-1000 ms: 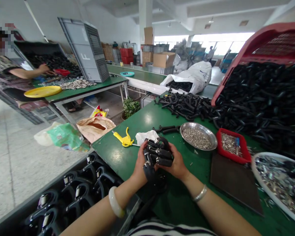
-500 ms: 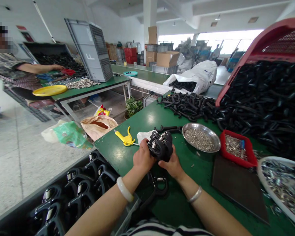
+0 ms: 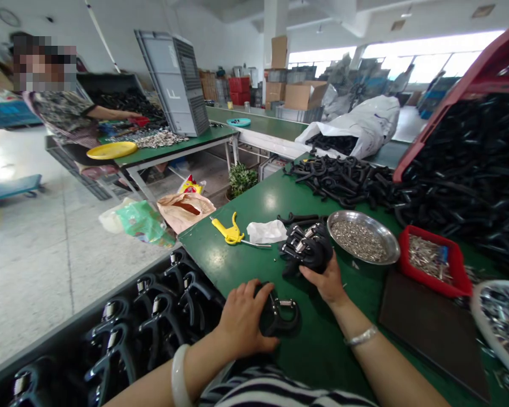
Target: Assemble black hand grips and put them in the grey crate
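Note:
My left hand (image 3: 245,317), a white bangle on its wrist, closes round a black hand grip (image 3: 282,316) with a metal spring, low over the green table near its front edge. My right hand (image 3: 327,280) is wrapped against the near side of a bunch of black spring grips (image 3: 306,246), its fingers partly hidden behind them. Beyond lie a yellow air gun (image 3: 231,230) and a white cloth (image 3: 266,232). Several finished-looking grips (image 3: 155,316) stand in a dark crate at the lower left.
A metal bowl of small parts (image 3: 395,249), a red tray (image 3: 464,280), a dark board (image 3: 432,333) and a white basin (image 3: 477,299) line the right. Black handles (image 3: 343,181) are heaped behind. Across the aisle a person (image 3: 63,116) sits at another green table.
My left hand has left the bunch and moved down and left to the single grip on the table. My right hand has shifted right with the bunch. The view has turned left.

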{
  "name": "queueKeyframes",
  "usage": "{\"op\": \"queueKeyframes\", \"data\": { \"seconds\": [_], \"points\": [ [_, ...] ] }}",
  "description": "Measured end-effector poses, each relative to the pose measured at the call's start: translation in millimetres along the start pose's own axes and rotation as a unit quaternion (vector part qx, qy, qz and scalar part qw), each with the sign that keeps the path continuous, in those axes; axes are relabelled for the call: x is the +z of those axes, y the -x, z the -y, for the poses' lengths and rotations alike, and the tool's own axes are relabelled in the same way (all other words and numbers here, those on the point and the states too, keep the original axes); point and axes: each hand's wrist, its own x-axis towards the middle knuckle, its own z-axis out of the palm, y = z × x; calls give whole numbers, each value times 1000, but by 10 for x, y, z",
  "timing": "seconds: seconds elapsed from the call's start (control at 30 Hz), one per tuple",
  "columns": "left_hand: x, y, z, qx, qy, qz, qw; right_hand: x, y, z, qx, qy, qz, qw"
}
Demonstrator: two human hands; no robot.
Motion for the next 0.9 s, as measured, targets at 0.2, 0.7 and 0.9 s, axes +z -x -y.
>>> {"op": "queueKeyframes", "data": {
  "seconds": [0.2,0.7,0.9],
  "points": [
    [-125,80,-47,-23,164,-96,981,-92,166,186,40,23,-24,999],
    [-19,56,-474,-135,600,-238,752,136,689,535,135,-103,102,980],
    [-47,744,-172,-6,687,-138,714,521,837,773,153,-33,292,944]
  ]
}}
